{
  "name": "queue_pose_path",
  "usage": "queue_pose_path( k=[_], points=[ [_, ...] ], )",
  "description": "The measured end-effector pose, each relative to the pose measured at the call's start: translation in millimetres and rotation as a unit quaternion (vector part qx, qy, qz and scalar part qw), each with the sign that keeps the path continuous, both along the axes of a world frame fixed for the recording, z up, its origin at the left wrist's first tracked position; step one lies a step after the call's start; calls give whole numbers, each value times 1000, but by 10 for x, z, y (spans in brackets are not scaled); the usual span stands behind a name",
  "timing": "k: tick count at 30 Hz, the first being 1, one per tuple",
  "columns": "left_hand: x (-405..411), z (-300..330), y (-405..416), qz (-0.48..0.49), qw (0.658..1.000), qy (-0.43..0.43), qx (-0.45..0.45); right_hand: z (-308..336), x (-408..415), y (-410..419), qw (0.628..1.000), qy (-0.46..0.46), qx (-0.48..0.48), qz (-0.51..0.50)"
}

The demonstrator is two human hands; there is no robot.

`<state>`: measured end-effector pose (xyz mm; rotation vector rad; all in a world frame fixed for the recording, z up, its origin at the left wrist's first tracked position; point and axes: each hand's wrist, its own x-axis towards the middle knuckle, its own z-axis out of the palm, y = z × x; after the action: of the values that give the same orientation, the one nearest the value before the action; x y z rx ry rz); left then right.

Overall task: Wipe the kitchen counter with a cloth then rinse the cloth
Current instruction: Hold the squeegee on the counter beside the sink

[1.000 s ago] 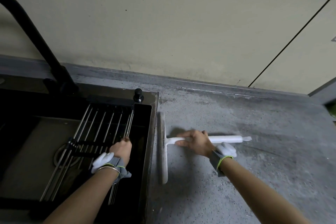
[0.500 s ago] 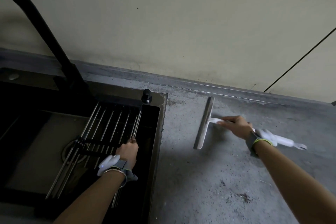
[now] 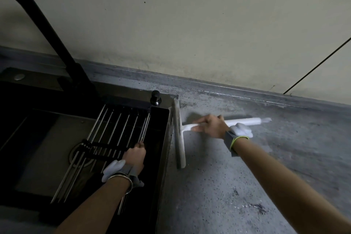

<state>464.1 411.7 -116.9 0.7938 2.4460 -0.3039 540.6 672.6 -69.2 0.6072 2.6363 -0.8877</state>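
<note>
Head view: right hand, its grip closed around a white squeegee, holds the blade at the sink edge, likely pushing water off the desk. Left hand grips the rack. No cloth visible.

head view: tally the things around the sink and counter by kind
squeegee: 1, held by right hand
rack over sink: 1, held by left hand
tap: 1
knob: 1
wristbands: 2
total: 6
</note>
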Motion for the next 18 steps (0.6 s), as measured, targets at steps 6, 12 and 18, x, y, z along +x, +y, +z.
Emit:
queue_pose_path(
  k=[6,12,18],
  points=[
    [-16,9,-7,-5,1000,-5,-4,-1,72,-124,998,40,-50,12],
    [-27,-17,-20,-15,1000,7,-6,33,379,453,990,51,-22,-133],
    [-24,-46,-23,-17,1000,15,-7,66,747,840,975,32,9,-222]
  ],
)
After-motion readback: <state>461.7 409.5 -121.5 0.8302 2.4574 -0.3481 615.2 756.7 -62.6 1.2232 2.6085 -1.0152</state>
